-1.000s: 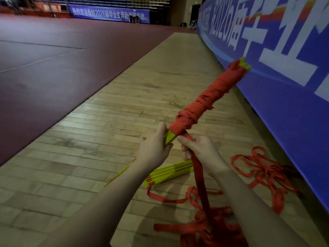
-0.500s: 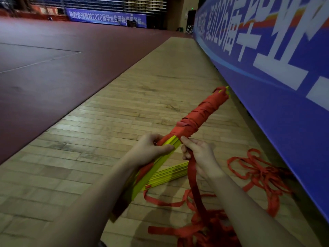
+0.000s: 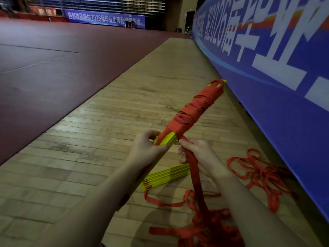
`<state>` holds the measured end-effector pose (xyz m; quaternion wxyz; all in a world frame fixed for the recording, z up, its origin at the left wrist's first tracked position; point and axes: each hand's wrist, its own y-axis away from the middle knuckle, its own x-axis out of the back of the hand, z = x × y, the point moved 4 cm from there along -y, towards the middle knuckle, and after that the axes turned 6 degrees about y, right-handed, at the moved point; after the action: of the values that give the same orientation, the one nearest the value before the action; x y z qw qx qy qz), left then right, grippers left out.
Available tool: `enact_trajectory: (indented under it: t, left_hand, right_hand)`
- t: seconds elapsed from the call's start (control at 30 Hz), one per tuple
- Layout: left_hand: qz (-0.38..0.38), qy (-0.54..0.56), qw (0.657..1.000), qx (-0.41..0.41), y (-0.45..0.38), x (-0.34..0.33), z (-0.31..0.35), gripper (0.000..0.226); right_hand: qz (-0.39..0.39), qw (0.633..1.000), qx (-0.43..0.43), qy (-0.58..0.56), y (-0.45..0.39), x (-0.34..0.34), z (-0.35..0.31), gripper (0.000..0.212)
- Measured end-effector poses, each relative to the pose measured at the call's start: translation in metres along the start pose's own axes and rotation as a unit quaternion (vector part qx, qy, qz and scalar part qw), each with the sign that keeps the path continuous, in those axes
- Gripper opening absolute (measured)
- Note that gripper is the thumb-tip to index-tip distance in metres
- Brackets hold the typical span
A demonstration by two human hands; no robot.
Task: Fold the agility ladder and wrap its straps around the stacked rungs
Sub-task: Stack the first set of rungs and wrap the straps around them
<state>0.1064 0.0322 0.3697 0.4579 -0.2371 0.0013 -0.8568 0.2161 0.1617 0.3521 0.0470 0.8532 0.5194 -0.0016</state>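
Observation:
A bundle of stacked yellow rungs [image 3: 168,139] points up and to the right, its far half wound in red strap [image 3: 195,109]. My left hand [image 3: 147,148] grips the bare yellow part just below the wrapping. My right hand [image 3: 197,154] holds the red strap [image 3: 194,168] taut right beside the bundle. From that hand the strap runs down into a loose red heap [image 3: 210,227] on the floor. A second stack of yellow rungs [image 3: 165,176] lies on the floor under my hands.
More loose red strap [image 3: 258,172] lies tangled on the wooden floor [image 3: 124,107] by the blue banner wall [image 3: 284,86] on the right. A dark red court surface [image 3: 53,59] spreads to the left.
The wrapped bundle has tilted lower and swung closer to the banner wall. My right hand has brought the strap round the bundle at the edge of the wrapping.

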Motion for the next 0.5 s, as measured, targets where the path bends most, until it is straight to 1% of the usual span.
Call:
enact_trajectory:
  t: [0.07, 0.13, 0.2, 0.27, 0.33, 0.43, 0.5]
  left_hand:
    - [0.020, -0.062, 0.998, -0.022, 0.000, -0.004, 0.000, 0.055]
    - [0.022, -0.108, 0.993, -0.034, 0.000, -0.009, -0.002, 0.064]
    - [0.015, -0.129, 0.991, -0.040, 0.000, -0.014, -0.006, 0.062]
    - [0.014, -0.156, 0.986, -0.061, 0.002, -0.018, -0.007, 0.055]
    - [0.024, -0.181, 0.979, -0.089, 0.004, -0.021, -0.005, 0.051]
    - [0.046, -0.192, 0.973, -0.120, 0.005, -0.022, -0.004, 0.048]
    - [0.059, -0.194, 0.969, -0.138, 0.006, -0.025, -0.002, 0.046]
  right_hand:
    - [-0.052, 0.998, -0.009, -0.017, 0.006, 0.001, 0.000, 0.021]
    - [-0.094, 0.995, -0.017, -0.031, 0.010, 0.001, -0.002, 0.025]
    - [-0.101, 0.993, -0.029, -0.047, 0.009, 0.000, -0.002, 0.026]
    - [-0.078, 0.995, -0.043, -0.041, 0.006, 0.001, -0.001, 0.025]
    - [-0.035, 0.998, -0.051, 0.000, 0.004, 0.004, 0.000, 0.023]
    - [0.030, 0.995, -0.039, 0.083, 0.002, 0.006, 0.000, 0.020]
    - [0.063, 0.993, -0.021, 0.100, 0.001, 0.005, -0.001, 0.018]
